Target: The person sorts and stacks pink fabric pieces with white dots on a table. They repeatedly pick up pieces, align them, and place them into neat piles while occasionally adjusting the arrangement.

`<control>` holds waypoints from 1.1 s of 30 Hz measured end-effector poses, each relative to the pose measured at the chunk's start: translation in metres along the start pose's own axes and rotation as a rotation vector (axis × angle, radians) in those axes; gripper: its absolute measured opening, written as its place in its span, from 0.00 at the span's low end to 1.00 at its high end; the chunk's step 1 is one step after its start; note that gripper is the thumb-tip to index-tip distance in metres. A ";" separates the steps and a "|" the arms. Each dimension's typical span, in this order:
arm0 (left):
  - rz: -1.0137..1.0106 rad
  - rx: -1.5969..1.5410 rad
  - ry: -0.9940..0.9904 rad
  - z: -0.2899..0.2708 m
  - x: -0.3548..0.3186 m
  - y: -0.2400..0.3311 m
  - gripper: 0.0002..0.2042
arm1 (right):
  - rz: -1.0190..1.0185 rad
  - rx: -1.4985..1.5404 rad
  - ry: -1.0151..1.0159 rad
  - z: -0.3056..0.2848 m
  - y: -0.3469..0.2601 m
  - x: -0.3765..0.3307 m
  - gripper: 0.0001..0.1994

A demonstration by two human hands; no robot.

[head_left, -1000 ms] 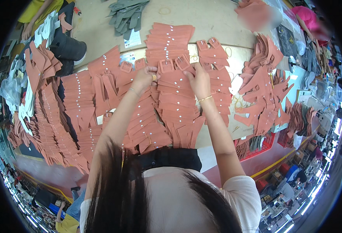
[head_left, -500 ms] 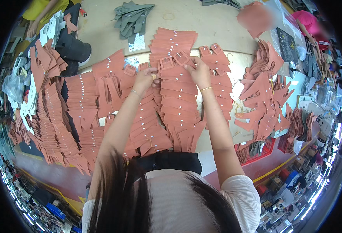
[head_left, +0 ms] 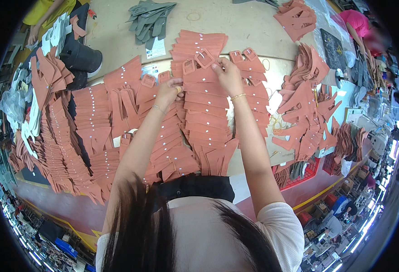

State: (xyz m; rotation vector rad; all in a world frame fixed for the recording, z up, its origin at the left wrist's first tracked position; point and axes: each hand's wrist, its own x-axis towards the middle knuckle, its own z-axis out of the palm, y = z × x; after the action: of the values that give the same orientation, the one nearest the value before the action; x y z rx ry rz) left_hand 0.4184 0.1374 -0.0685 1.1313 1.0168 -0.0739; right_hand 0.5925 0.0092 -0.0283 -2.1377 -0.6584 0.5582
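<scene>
A long row of overlapping terracotta leather pieces (head_left: 206, 113), marked with small white tags, runs away from me across the table. At its far part lie two square covered buckles, a left buckle (head_left: 189, 66) and a tilted right buckle (head_left: 204, 58). My right hand (head_left: 229, 78) is closed, thumb and fingers pinching at the edge of the leather piece by the right buckle. Along the row's left edge, my left hand (head_left: 168, 94) has its fingers bent together against the leather; what lies between the fingertips is hidden. Buckled straps (head_left: 250, 55) lie just right of my right hand.
More terracotta stacks (head_left: 93, 111) spread to the left, with loose cut pieces (head_left: 306, 115) at right. Grey pieces (head_left: 150, 20) lie on the far table beside a paper sheet (head_left: 155, 48). A black container (head_left: 81, 56) stands at left. Two people work beyond the table.
The right buckle has shifted up and a little left with my right hand's fingers beside it. My left hand stays at the row's left edge. The whole view has moved slightly.
</scene>
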 end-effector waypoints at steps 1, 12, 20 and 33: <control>-0.002 0.009 -0.005 0.000 0.000 0.000 0.18 | -0.001 -0.029 0.002 0.004 0.000 0.004 0.11; 0.097 -0.073 0.031 -0.027 -0.050 -0.002 0.19 | -0.057 -0.242 0.136 0.008 0.027 0.008 0.17; 0.112 -0.043 0.207 -0.114 -0.140 -0.045 0.18 | -0.239 -0.309 0.167 -0.016 0.035 -0.034 0.14; 0.021 -0.367 0.476 -0.186 -0.253 -0.159 0.15 | -0.626 -0.670 -0.018 0.007 0.013 -0.078 0.13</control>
State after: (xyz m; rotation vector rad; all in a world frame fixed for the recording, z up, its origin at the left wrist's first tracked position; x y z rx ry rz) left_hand 0.0732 0.0987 -0.0136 0.8349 1.3725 0.4028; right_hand 0.5321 -0.0424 -0.0302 -2.3221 -1.6202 -0.0040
